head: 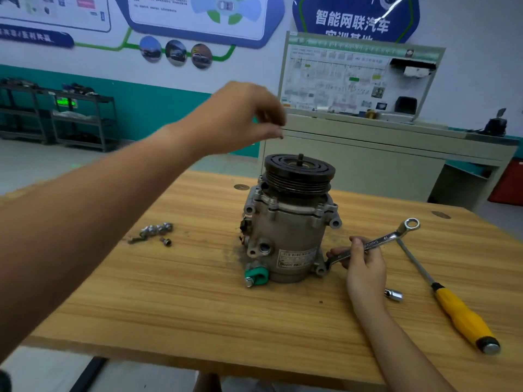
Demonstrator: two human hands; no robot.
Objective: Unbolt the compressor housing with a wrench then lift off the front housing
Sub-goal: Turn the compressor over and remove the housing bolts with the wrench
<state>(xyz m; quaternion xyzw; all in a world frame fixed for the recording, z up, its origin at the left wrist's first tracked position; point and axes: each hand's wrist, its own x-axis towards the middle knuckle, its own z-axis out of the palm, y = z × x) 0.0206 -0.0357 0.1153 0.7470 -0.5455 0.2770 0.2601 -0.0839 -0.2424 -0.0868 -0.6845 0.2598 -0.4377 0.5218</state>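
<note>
Standing upright near the middle of the light wood-grain tabletop (198, 306), the grey cast-metal compressor (288, 227) has its dark grooved pulley (300, 169) on top, with a short shaft stub at the centre. The housing halves are together. A green plastic cap (256, 275) sits at the lower left of the body.

Right hand (363, 267): fingers and thumb curled round the silver steel wrench (379, 241). Its near end is against the compressor's bottom flange on the right; its far ring end points up and away, crossing above the shaft of the yellow-handled driver (461, 315), which lies on the tabletop at the right.

Left hand (240, 117): raised above the pulley, apart from it, fingers drooping and bunched. Motion blur; cannot tell whether they pinch anything.

A small chrome socket (394, 295) lies just beside the right wrist. A loose pile of silver bolts (155, 232) lies well left of the compressor.
</note>
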